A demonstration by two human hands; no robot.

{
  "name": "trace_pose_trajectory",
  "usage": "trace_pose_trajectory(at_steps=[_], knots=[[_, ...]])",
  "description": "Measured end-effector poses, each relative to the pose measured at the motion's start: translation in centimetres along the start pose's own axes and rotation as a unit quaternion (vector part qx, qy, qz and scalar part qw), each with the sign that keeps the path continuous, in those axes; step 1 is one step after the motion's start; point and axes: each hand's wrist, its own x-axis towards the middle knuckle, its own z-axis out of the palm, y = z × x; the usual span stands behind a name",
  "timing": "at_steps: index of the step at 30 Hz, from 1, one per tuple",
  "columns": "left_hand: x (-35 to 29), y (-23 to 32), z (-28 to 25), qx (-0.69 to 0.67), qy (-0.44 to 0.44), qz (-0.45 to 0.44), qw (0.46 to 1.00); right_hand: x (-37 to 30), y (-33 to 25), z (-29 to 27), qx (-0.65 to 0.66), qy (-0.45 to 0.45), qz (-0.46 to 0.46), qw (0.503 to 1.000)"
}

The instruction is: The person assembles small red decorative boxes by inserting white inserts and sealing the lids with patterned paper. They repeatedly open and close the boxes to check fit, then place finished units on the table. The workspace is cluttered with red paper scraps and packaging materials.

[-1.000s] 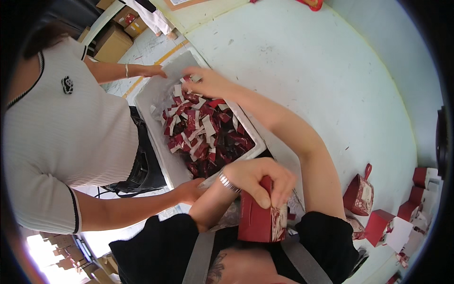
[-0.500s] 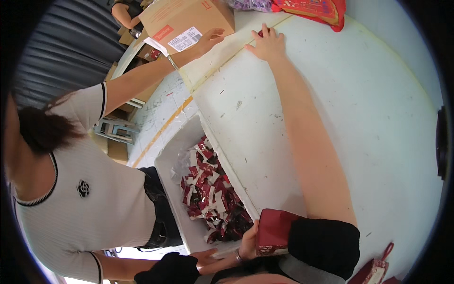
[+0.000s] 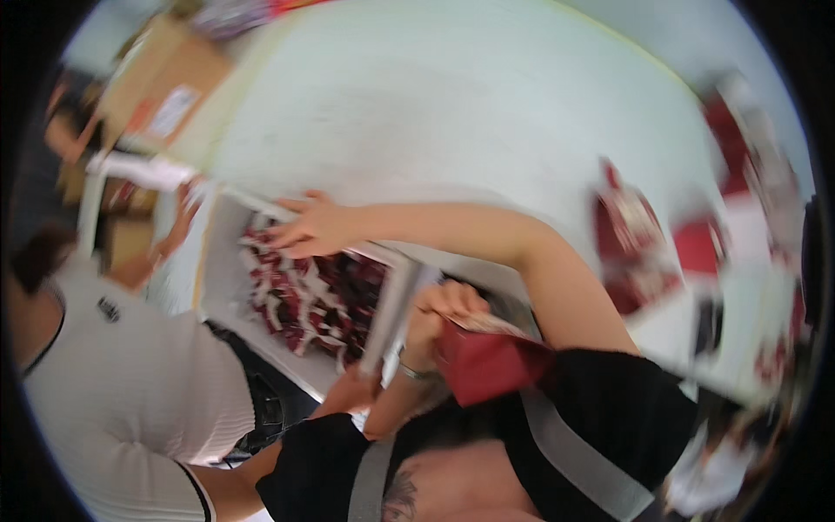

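In my left hand (image 3: 448, 304) is a small red cardboard box (image 3: 491, 361), tilted, its patterned pale side turned up; the fingers wrap round one end. My right hand (image 3: 317, 228) reaches across to the left over a white bin (image 3: 228, 261). Its fingers are spread just above or touching the small red-and-white packets (image 3: 300, 300) piled inside; blur hides which. I see nothing held in it.
A co-worker in a white top (image 3: 139, 374) stands at the left, one hand (image 3: 355, 391) at the bin's near side. Beyond is a cardboard carton (image 3: 165, 83). Red bags (image 3: 626, 226) and a red box (image 3: 698, 244) sit on the white table (image 3: 417, 113) at the right.
My right hand has drawn back from the table's far edge to the bin. My left hand has raised and tilted the box. The view has swung right, bringing in the red bags.
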Motion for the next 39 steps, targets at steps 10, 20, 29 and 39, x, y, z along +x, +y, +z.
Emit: trace_pose_trajectory(at_steps=[10,20,29,39], knots=[[-13.1,-5.3,-2.4,0.414,0.045,-0.149,0.897,-35.6,-25.8,-3.2,0.292,0.23,0.284,0.884],[-18.5,-11.5,-3.4,0.702,0.006,-0.182,0.689,-45.7,-27.6,7.7,0.336,0.383,0.356,0.783],[-15.1,-11.6,-5.5,0.692,-0.133,-0.164,0.691,-47.1,-22.5,8.1,0.365,0.437,0.275,0.775],[-10.9,-13.2,-5.4,0.637,-0.145,-0.167,0.739,-45.7,-22.3,4.9,0.105,0.456,0.311,0.827]])
